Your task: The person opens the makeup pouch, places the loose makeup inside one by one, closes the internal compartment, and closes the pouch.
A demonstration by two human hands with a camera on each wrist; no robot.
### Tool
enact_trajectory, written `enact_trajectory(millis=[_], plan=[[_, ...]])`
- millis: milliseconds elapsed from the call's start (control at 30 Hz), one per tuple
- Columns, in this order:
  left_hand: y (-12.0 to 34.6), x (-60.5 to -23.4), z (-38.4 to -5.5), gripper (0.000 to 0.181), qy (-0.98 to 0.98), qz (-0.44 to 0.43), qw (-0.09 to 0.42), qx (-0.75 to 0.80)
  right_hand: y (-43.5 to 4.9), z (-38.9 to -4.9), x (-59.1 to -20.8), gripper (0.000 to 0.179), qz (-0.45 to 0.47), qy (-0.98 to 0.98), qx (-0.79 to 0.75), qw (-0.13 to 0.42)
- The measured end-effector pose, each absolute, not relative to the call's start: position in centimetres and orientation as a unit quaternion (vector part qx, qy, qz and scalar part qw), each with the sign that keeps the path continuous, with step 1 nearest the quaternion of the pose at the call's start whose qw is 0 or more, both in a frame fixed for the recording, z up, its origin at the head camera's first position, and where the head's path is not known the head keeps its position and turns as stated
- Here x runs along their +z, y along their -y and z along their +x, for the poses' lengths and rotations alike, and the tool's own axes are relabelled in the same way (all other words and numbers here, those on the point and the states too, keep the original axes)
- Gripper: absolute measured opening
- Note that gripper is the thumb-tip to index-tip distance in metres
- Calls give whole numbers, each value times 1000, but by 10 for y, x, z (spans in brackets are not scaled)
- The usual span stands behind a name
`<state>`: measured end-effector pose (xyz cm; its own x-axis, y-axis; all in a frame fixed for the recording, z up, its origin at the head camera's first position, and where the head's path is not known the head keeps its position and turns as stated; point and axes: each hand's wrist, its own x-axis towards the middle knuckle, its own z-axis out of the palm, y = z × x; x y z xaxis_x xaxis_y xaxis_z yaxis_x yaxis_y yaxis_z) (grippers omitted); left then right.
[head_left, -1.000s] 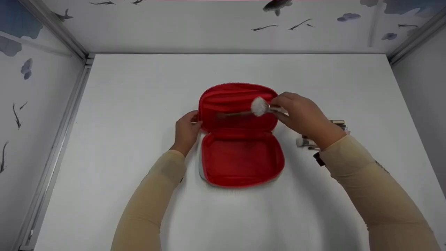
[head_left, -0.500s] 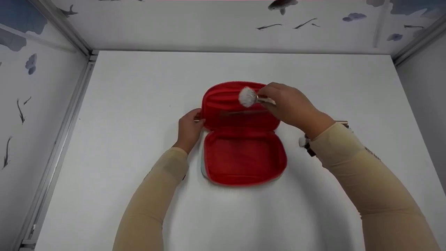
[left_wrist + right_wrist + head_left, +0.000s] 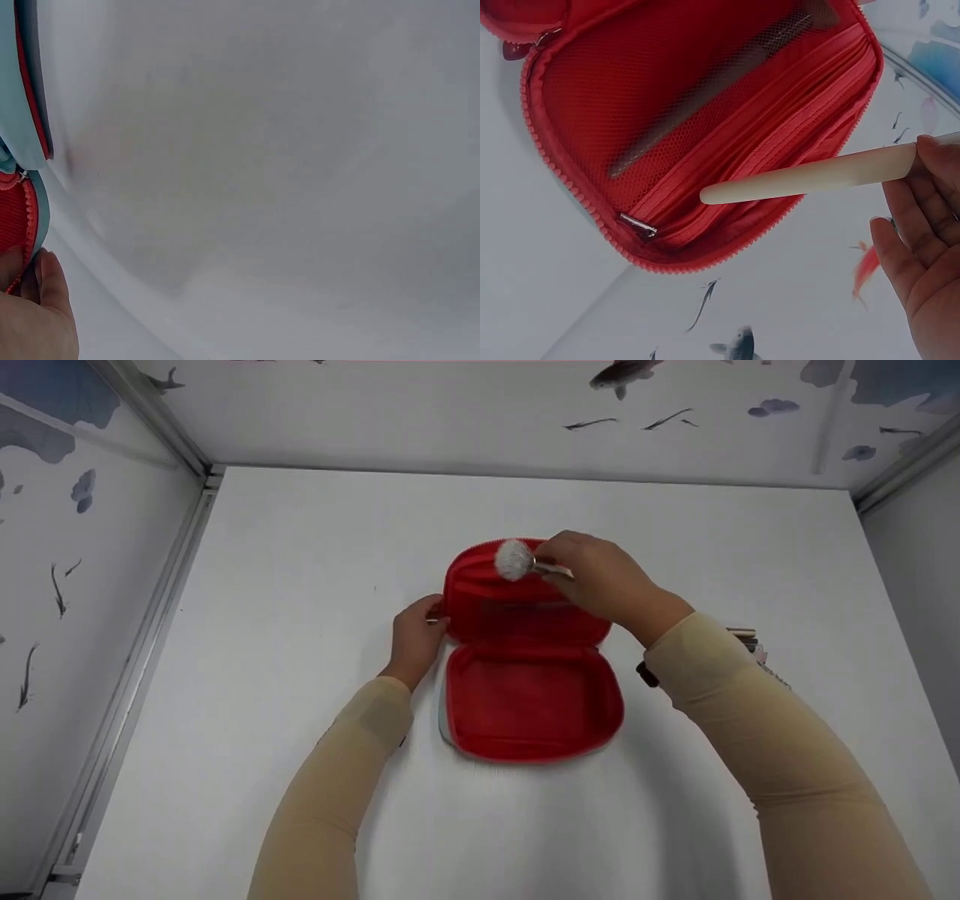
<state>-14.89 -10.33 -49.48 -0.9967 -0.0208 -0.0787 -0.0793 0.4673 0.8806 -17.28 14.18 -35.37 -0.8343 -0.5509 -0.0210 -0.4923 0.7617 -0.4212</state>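
A red-lined zip cosmetic bag (image 3: 536,705) lies open on the white table, its lid raised at the back. My left hand (image 3: 418,637) pinches the lid's left edge; the left wrist view shows thumb and fingers (image 3: 54,281) on the zipped rim. Over the lid, my right hand (image 3: 604,581) holds a makeup brush (image 3: 514,560) by its ferrule end, with white fluffy bristles facing left. Its pale handle (image 3: 810,180) crosses in front of the lid's pocket opening in the right wrist view. Behind the red mesh lies another makeup brush (image 3: 712,94).
Several more brushes (image 3: 742,636) lie on the table to the right, partly hidden by my right forearm. A white panel with painted fish (image 3: 622,373) stands behind the table, and another panel (image 3: 82,585) borders the left.
My right hand has carried the brush left and up across the lid. The left hand keeps its hold on the lid's edge. The head view has shifted slightly.
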Motion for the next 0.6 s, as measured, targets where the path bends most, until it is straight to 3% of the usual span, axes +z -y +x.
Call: enact_trajectory(millis=[600], plan=[[104, -496, -150, 33, -851, -29, 24, 525, -116, -180, -356, 33, -276, -933, -202, 108]])
